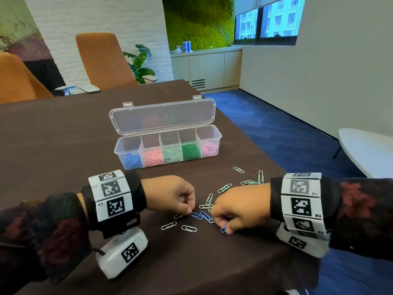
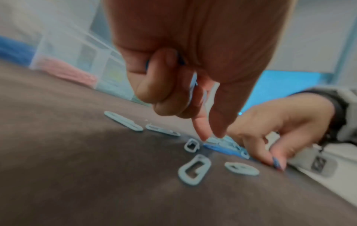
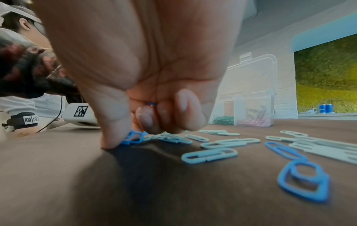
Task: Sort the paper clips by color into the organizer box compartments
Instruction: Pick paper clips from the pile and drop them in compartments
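The clear organizer box point(image 1: 168, 145) stands open on the brown table with blue, pink, pale, green and pink clips in separate compartments. Loose pale and blue paper clips point(image 1: 224, 188) lie in front of it. My left hand point(image 1: 190, 210) has its thumb and index tip down on a blue clip point(image 1: 196, 215). In the left wrist view its curled fingers point(image 2: 164, 85) hold more blue clips point(image 2: 193, 82) against the palm. My right hand point(image 1: 225, 227) pinches a dark blue clip point(image 1: 223, 228) on the cloth; in the right wrist view that blue clip point(image 3: 133, 138) sits under the thumb.
Two more blue clips point(image 3: 303, 180) lie linked on the cloth near the right hand. The table edge point(image 1: 276, 165) runs close on the right, above blue carpet. Orange chairs point(image 1: 102, 60) stand beyond the far side.
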{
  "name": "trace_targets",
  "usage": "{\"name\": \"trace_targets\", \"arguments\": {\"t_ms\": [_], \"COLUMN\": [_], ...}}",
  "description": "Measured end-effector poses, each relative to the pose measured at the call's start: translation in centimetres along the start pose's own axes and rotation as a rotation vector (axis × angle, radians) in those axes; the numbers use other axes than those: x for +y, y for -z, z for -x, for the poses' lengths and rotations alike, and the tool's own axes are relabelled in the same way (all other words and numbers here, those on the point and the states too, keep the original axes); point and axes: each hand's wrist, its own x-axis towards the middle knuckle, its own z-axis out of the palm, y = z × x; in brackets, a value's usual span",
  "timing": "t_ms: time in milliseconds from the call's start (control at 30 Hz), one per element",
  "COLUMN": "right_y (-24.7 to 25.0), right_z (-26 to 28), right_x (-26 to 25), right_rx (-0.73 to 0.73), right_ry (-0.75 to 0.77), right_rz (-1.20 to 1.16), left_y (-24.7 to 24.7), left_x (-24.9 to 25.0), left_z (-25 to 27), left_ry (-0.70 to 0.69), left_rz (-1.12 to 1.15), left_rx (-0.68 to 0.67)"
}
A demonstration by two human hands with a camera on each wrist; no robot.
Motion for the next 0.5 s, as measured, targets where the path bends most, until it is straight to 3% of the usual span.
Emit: {"name": "trace_targets", "arguments": {"t_ms": [133, 300, 500], "right_y": [0.7, 2.0, 1.7], "right_z": [0.5, 1.9, 2.1], "right_x": [0.8, 2.4, 3.5], "right_rx": [0.062, 0.255, 0.392], "right_ry": [-0.013, -0.072, -0.139], "right_rz": [-0.171, -0.813, -1.296], "left_y": [-0.5, -0.3, -0.2], "left_x": [0.4, 0.5, 0.5], "left_z": [-0.5, -1.3, -1.4], "left_ry": [-0.004, -0.004, -0.004], "left_rz": [-0.168, -0.216, -0.186], "left_rx": [-0.007, -0.010, -0.013]}}
